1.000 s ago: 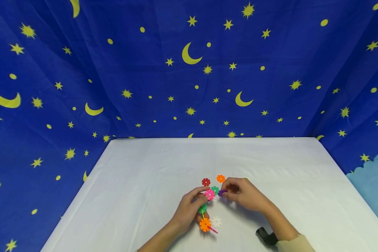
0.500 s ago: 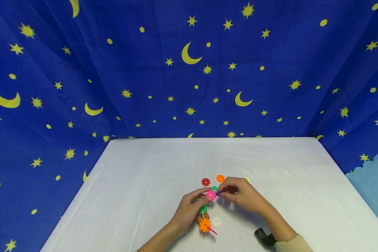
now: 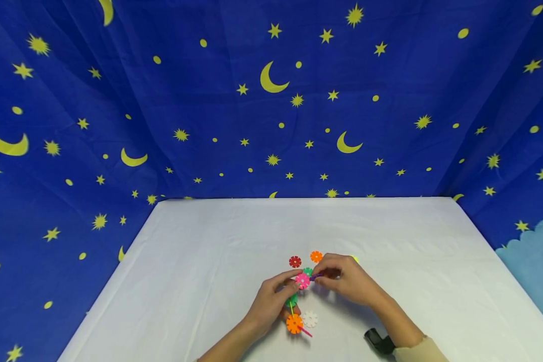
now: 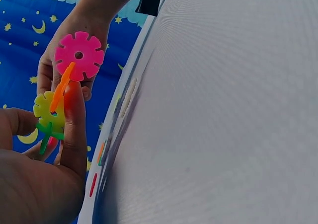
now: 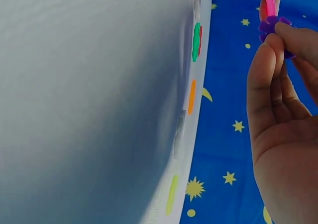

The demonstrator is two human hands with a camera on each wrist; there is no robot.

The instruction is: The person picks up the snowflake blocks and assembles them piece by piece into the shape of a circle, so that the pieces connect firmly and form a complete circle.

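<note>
My left hand (image 3: 273, 299) grips a chain of slotted plastic discs between thumb and fingers. In it are a pink disc (image 3: 302, 282), a green disc (image 3: 291, 301), a yellow disc (image 4: 44, 108) and an orange disc (image 3: 291, 324), with a magenta disc (image 3: 305, 332) edge-on at the lower end. Thumb and fingertips of my right hand (image 3: 346, 277) pinch a purple disc (image 5: 267, 28). Its edge meets the pink disc's rim, where the right wrist view shows a pink edge against it. How deeply the slots engage cannot be told.
Loose discs lie on the white table (image 3: 208, 251): red (image 3: 292, 262), orange (image 3: 313, 257), green (image 3: 307, 271) and white (image 3: 313, 322). A yellow disc (image 3: 355, 258) is partly hidden behind my right hand. A black device (image 3: 380, 343) sits at my right wrist. Star-patterned blue cloth (image 3: 208, 100) surrounds the table.
My right hand has shifted slightly left, bringing the purple disc to the pink one's rim. The purple disc has turned more edge-on. My left hand has hardly moved.
</note>
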